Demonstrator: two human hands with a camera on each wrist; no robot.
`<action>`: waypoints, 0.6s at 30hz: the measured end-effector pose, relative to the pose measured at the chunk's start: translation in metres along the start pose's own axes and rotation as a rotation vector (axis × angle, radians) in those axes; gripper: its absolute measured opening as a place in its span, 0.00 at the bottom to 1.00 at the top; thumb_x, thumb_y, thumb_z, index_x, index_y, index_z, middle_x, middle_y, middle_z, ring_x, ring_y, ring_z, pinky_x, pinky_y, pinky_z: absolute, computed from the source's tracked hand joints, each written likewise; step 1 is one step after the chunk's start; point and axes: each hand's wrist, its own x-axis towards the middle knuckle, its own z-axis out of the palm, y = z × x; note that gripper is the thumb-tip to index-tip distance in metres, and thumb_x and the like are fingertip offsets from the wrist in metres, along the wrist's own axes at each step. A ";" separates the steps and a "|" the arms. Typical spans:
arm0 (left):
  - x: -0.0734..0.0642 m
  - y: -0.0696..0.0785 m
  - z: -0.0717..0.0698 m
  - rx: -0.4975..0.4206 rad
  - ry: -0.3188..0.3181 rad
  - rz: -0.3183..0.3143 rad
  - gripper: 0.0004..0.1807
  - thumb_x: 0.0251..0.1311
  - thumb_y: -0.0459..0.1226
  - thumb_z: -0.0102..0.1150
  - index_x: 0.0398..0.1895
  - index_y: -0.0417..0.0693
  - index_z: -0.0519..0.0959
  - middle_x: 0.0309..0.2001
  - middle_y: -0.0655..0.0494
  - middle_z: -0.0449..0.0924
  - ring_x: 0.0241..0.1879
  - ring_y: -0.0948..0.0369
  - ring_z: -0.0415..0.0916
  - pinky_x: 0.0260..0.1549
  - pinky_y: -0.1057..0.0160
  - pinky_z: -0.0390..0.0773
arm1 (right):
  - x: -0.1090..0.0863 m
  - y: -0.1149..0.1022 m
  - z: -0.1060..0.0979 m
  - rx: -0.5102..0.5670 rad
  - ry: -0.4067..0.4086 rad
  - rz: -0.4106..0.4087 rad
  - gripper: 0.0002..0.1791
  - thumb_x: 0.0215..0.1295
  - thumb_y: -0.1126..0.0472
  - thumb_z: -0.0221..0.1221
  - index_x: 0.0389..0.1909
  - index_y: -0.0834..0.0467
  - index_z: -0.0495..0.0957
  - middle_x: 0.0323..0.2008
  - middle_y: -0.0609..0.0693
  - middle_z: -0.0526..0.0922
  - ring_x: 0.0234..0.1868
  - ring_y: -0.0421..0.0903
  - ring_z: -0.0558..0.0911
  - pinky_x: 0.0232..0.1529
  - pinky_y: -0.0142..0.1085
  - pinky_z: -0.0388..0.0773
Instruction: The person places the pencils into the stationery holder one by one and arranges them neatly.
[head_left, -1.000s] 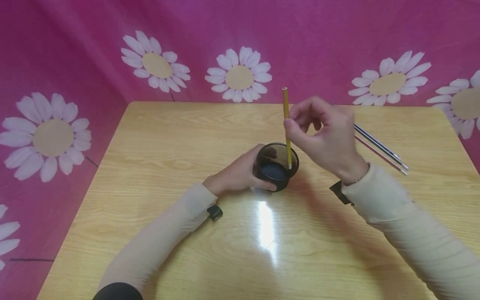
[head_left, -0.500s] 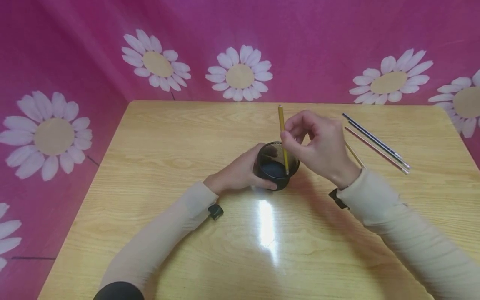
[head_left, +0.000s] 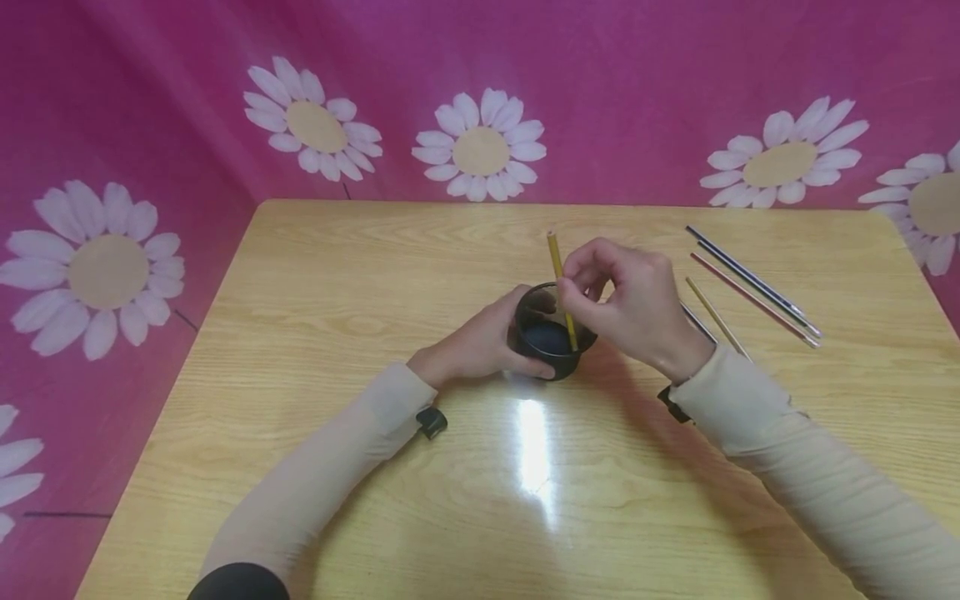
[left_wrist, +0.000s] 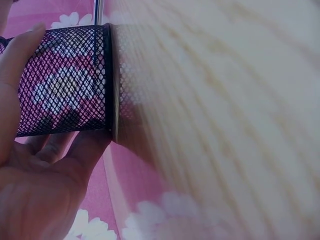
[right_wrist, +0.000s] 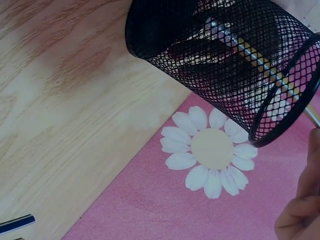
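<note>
A black mesh pencil cup (head_left: 551,358) stands on the table, and my left hand (head_left: 487,337) grips it round its left side. The left wrist view shows thumb and fingers wrapped about the mesh cup (left_wrist: 65,80). Between thumb and fingers, my right hand (head_left: 637,300) pinches a yellow pencil (head_left: 556,257) near its upper half. That pencil leans slightly, its lower part inside the cup. Through the mesh in the right wrist view, the yellow pencil (right_wrist: 255,57) reaches well down, its end apparently above the cup's bottom.
Several pencils lie to the right of my right hand: two dark ones (head_left: 753,279), a red one (head_left: 753,298), a yellow one (head_left: 716,315) and another dark one (head_left: 697,322) partly under the wrist. The wooden table (head_left: 360,275) meets a pink flowered cloth (head_left: 600,100) behind.
My right hand has moved down and slightly left, lowering the yellow pencil deeper into the cup. More of the pencils lying on the table now show. The left hand stays on the cup.
</note>
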 end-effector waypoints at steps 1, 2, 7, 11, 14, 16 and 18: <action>0.000 0.000 0.000 -0.004 -0.002 -0.002 0.48 0.53 0.36 0.87 0.73 0.46 0.67 0.69 0.49 0.76 0.68 0.57 0.73 0.74 0.57 0.66 | 0.000 0.000 0.000 -0.004 -0.005 0.006 0.02 0.63 0.70 0.68 0.34 0.63 0.84 0.25 0.46 0.87 0.25 0.40 0.81 0.28 0.23 0.74; 0.000 0.000 0.000 -0.006 -0.004 -0.003 0.48 0.53 0.35 0.87 0.74 0.46 0.67 0.69 0.49 0.76 0.68 0.57 0.73 0.74 0.57 0.66 | -0.001 0.000 0.000 -0.008 -0.008 0.011 0.02 0.63 0.70 0.68 0.34 0.62 0.84 0.25 0.45 0.87 0.25 0.40 0.81 0.28 0.24 0.74; 0.000 0.001 0.001 0.002 -0.005 0.001 0.49 0.53 0.36 0.87 0.74 0.45 0.66 0.69 0.50 0.76 0.68 0.58 0.73 0.74 0.58 0.66 | -0.001 -0.001 0.001 -0.026 -0.022 0.029 0.03 0.63 0.70 0.69 0.34 0.61 0.84 0.26 0.46 0.88 0.25 0.40 0.82 0.26 0.26 0.75; 0.001 0.000 0.001 0.007 -0.002 0.010 0.49 0.53 0.35 0.88 0.74 0.46 0.66 0.68 0.53 0.76 0.66 0.60 0.73 0.73 0.59 0.68 | -0.001 -0.001 0.003 -0.050 -0.042 0.032 0.03 0.63 0.69 0.69 0.34 0.60 0.85 0.26 0.46 0.89 0.25 0.40 0.82 0.26 0.25 0.74; 0.001 -0.002 0.001 0.002 -0.002 0.010 0.50 0.53 0.35 0.88 0.75 0.46 0.66 0.67 0.54 0.77 0.65 0.60 0.74 0.73 0.59 0.68 | 0.000 0.000 0.005 -0.084 -0.061 0.029 0.02 0.62 0.67 0.69 0.34 0.60 0.85 0.26 0.46 0.89 0.24 0.40 0.82 0.26 0.24 0.72; 0.001 -0.002 0.001 -0.004 -0.004 0.010 0.50 0.53 0.35 0.88 0.76 0.46 0.65 0.67 0.54 0.77 0.65 0.60 0.75 0.73 0.60 0.68 | 0.000 0.000 0.006 -0.105 -0.069 0.024 0.02 0.62 0.66 0.69 0.34 0.60 0.85 0.25 0.46 0.89 0.23 0.39 0.81 0.25 0.24 0.71; 0.002 -0.001 0.000 -0.010 -0.007 0.006 0.51 0.53 0.34 0.87 0.76 0.45 0.65 0.67 0.54 0.77 0.65 0.60 0.75 0.73 0.60 0.68 | 0.001 0.001 0.007 -0.121 -0.077 0.019 0.03 0.61 0.66 0.69 0.34 0.60 0.85 0.25 0.46 0.89 0.23 0.39 0.81 0.24 0.25 0.71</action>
